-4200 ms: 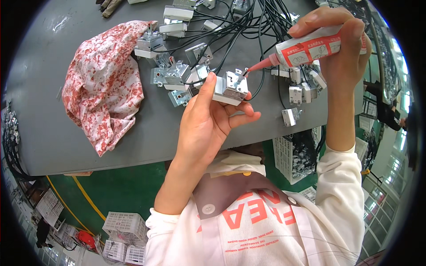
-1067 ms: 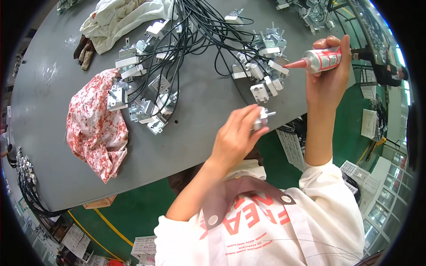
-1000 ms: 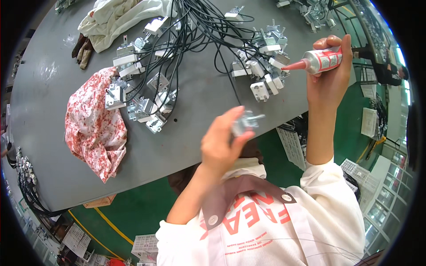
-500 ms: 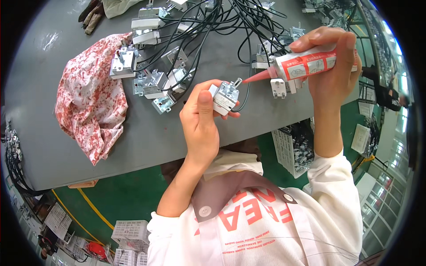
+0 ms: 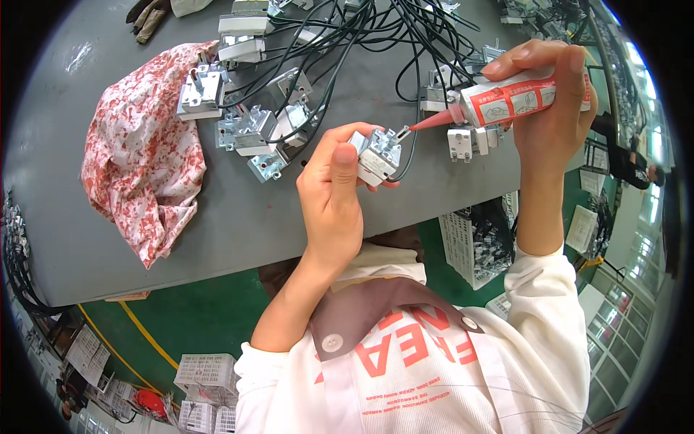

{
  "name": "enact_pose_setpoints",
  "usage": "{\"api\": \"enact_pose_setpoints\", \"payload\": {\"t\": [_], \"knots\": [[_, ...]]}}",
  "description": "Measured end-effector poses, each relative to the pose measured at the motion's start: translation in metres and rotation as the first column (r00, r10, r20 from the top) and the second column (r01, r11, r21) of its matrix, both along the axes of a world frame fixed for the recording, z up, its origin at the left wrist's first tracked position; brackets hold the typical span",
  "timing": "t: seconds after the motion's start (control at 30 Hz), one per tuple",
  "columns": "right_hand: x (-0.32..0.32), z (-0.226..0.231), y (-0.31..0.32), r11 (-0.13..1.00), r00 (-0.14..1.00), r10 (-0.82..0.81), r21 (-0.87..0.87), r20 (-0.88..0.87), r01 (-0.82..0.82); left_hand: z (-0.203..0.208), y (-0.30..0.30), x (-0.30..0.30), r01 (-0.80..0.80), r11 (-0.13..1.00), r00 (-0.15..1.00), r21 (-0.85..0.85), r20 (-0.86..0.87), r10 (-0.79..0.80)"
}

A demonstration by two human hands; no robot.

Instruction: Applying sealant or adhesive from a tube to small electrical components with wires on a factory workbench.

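Brings metal unit [image 5: 377,160] up to red nozzle [image 5: 438,119] vs a second ago, so keep left hand [image 5: 331,192] clamped on it, right hand [image 5: 555,126] clamped around tube [image 5: 515,99], both steady.

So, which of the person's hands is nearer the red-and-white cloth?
Left. The left hand is to the right of the cloth; the right hand is farther right, gripping the tube.

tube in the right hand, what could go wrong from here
The tube in the right hand points its nozzle at the pin of the part in the left hand; too hard a squeeze might smear the part. The cable passing close by the nozzle could snag it or catch a drip.
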State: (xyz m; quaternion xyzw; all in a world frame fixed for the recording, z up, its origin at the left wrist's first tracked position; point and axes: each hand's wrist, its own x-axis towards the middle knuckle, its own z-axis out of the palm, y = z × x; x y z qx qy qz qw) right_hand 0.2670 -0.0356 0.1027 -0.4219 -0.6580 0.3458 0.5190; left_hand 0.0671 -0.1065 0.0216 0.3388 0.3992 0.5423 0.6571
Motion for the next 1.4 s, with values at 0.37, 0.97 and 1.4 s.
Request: {"api": "enact_pose_setpoints", "payload": {"t": [0.37,0.97,1.4], "knots": [[-0.004,0.001,0.001,0.999,0.999,-0.015,-0.045,0.042,0.017,0.001,0.0,0.001,-0.005,1.0,1.0,-0.001,-0.007,0.005],[-0.013,0.018,0.007,1.0,0.978,0.005,0.0,0.207,-0.005,0.001,-0.001,0.001,0.0,1.0,1.0,0.014,0.001,0.0],[-0.018,0.03,0.006,0.999,0.933,-0.038,0.023,0.358,0.032,0.002,-0.001,0.002,0.003,1.0,1.0,0.0,0.009,-0.003]]}}
